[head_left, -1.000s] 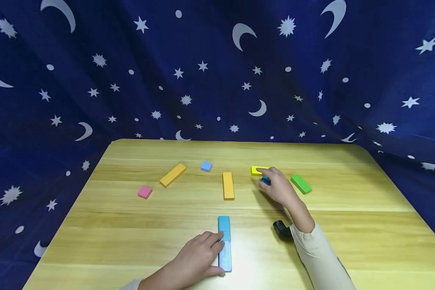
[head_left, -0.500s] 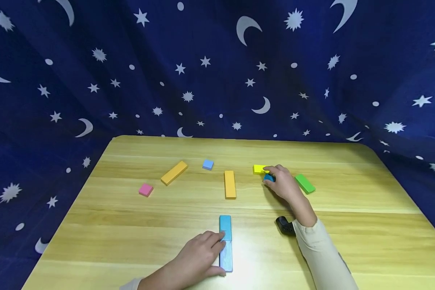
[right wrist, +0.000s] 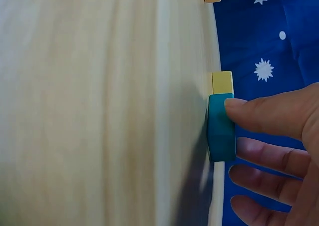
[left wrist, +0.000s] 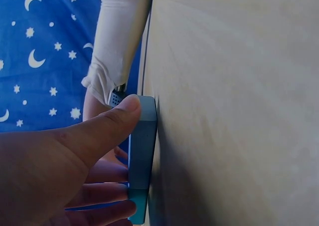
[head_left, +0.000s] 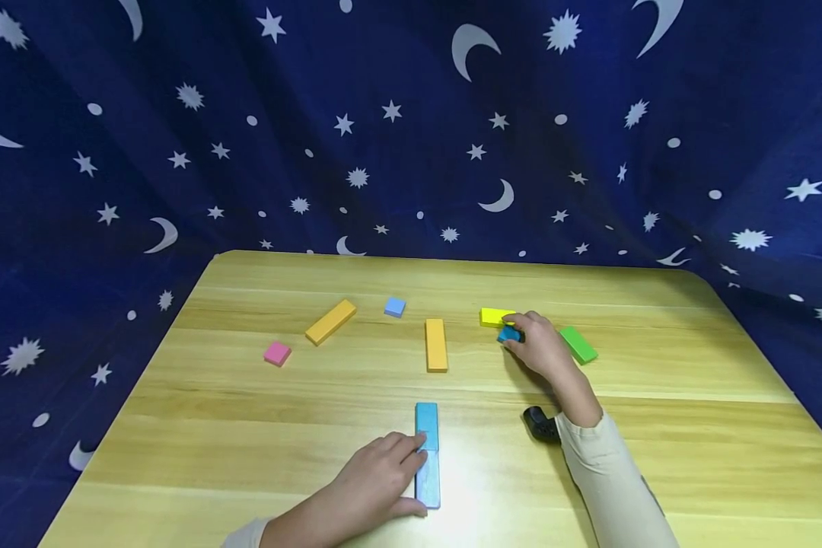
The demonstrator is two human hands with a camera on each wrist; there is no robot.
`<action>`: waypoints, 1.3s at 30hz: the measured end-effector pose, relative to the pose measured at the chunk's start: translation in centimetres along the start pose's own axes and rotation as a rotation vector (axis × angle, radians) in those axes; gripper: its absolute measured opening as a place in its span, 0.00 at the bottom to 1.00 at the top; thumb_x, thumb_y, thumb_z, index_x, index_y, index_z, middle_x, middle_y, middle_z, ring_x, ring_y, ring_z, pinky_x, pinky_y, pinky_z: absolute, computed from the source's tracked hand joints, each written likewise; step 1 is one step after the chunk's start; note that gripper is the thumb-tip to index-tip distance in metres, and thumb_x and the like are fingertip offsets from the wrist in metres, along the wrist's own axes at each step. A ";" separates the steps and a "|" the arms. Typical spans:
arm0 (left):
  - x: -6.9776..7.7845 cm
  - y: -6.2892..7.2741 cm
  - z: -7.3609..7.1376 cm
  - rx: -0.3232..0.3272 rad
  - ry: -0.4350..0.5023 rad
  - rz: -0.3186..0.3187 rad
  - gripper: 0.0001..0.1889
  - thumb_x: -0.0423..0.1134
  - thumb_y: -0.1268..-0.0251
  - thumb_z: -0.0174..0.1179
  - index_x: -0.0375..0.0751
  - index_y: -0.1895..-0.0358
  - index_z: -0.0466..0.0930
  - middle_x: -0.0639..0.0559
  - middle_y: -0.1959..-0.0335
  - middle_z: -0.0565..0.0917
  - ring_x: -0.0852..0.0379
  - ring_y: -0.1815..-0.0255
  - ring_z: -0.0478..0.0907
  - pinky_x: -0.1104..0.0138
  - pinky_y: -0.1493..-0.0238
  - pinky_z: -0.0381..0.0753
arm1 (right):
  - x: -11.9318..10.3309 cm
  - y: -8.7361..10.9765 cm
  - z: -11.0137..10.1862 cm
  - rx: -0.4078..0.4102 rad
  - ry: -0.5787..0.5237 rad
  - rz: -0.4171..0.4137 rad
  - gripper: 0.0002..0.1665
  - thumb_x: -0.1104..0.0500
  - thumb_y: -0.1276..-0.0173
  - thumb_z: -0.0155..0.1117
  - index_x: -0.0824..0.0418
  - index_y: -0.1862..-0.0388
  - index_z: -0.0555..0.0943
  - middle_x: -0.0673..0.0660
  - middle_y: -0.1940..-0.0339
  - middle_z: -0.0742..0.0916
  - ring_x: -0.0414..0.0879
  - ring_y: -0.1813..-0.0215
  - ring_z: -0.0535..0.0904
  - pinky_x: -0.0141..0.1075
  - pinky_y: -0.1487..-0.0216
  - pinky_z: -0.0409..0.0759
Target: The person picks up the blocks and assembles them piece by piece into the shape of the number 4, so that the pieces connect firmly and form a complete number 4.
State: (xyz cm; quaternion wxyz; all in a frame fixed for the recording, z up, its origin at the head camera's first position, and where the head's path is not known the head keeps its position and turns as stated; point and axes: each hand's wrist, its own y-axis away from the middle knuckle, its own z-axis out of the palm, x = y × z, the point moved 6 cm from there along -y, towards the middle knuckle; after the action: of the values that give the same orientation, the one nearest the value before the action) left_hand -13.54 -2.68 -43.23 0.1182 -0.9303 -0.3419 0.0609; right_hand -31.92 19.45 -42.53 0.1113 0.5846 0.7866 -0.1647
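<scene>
Wood table (head_left: 246, 434) before a starry curtain (head_left: 383, 61). At half past one from our left hand (head_left: 378, 476), whose extended fingers touch the cyan block (head_left: 428, 421) and pale block (head_left: 430, 483), our right hand (head_left: 541, 347) pinches the blue block (right wrist: 222, 131). We judge it light, stiff, smooth; opposite sides suit gripping.

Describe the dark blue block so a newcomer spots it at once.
On the wooden table, look right of centre in the far half, where the right hand reaches in. The dark blue block sits between its thumb and index finger. Its neighbours are a yellow block just beyond and a green block rightward.
</scene>
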 end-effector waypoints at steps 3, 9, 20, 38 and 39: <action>0.0 0.0 0.0 0.006 -0.010 0.004 0.34 0.67 0.54 0.57 0.41 0.54 0.80 0.50 0.48 0.78 0.58 0.53 0.75 0.70 0.54 0.76 | -0.2 0.0 0.1 -0.021 0.004 0.004 0.23 0.63 0.43 0.65 0.66 0.47 0.76 0.66 0.59 0.80 0.58 0.58 0.77 0.50 0.58 0.75; -0.1 0.1 0.0 -0.003 -0.003 0.004 0.33 0.66 0.53 0.57 0.41 0.54 0.80 0.49 0.48 0.78 0.58 0.53 0.76 0.70 0.54 0.76 | -1.4 0.3 0.6 -0.089 -0.005 -0.041 0.22 0.64 0.43 0.65 0.68 0.49 0.77 0.63 0.61 0.81 0.55 0.60 0.77 0.47 0.59 0.75; -0.1 0.0 -0.1 0.010 -0.014 0.011 0.33 0.66 0.55 0.58 0.41 0.55 0.80 0.49 0.49 0.79 0.58 0.54 0.76 0.71 0.54 0.76 | -4.7 1.5 1.5 -0.231 0.009 -0.139 0.17 0.64 0.45 0.67 0.67 0.56 0.80 0.59 0.61 0.81 0.48 0.62 0.76 0.43 0.59 0.76; -0.2 0.0 0.2 -0.006 -0.025 0.009 0.34 0.67 0.55 0.57 0.42 0.54 0.79 0.50 0.48 0.78 0.58 0.53 0.75 0.71 0.53 0.75 | -10.5 3.3 3.4 -0.320 -0.036 -0.331 0.14 0.68 0.47 0.67 0.63 0.59 0.81 0.53 0.62 0.80 0.44 0.60 0.77 0.39 0.55 0.77; -0.2 0.0 0.2 -0.009 -0.023 0.009 0.34 0.67 0.55 0.57 0.42 0.54 0.79 0.50 0.48 0.78 0.58 0.53 0.75 0.71 0.53 0.75 | -10.6 3.3 3.4 -0.323 -0.040 -0.338 0.14 0.68 0.47 0.66 0.62 0.59 0.81 0.53 0.62 0.80 0.44 0.60 0.77 0.39 0.55 0.77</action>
State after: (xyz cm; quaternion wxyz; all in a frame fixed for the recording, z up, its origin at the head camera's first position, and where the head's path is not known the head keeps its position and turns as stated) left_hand -13.69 -2.81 -43.39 0.1100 -0.9316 -0.3393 0.0704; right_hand -25.76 9.56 -42.21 0.1898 0.4158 0.8871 -0.0647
